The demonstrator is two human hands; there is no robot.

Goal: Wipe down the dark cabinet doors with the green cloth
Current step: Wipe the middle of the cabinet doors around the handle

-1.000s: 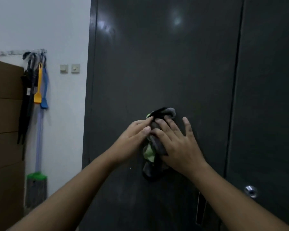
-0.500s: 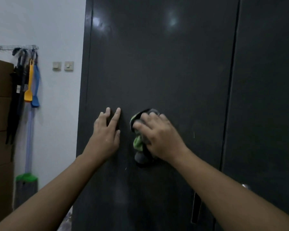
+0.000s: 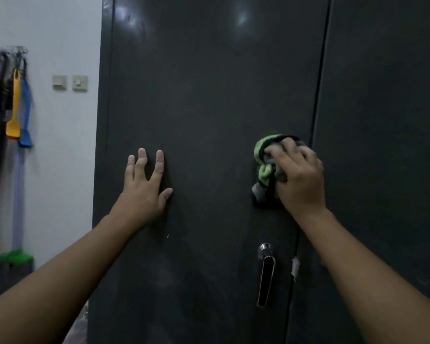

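Two tall dark cabinet doors fill the view: the left door (image 3: 209, 95) and the right door (image 3: 382, 108), split by a vertical gap. My right hand (image 3: 299, 177) presses a bunched green and grey cloth (image 3: 265, 167) against the left door, close to its right edge and above the handle. The cloth's right part is hidden under my fingers. My left hand (image 3: 144, 184) lies flat on the same door further left, fingers spread, holding nothing.
A chrome lever handle (image 3: 266, 271) sits low on the left door below the cloth. On the white wall at left are two switches (image 3: 70, 83), hanging yellow and blue tools (image 3: 19, 112), and a green-headed mop (image 3: 15, 264).
My right hand has slid the cloth rightward across the left door toward its right edge. My left hand left the cloth and now rests flat on the door, far apart from the right hand.
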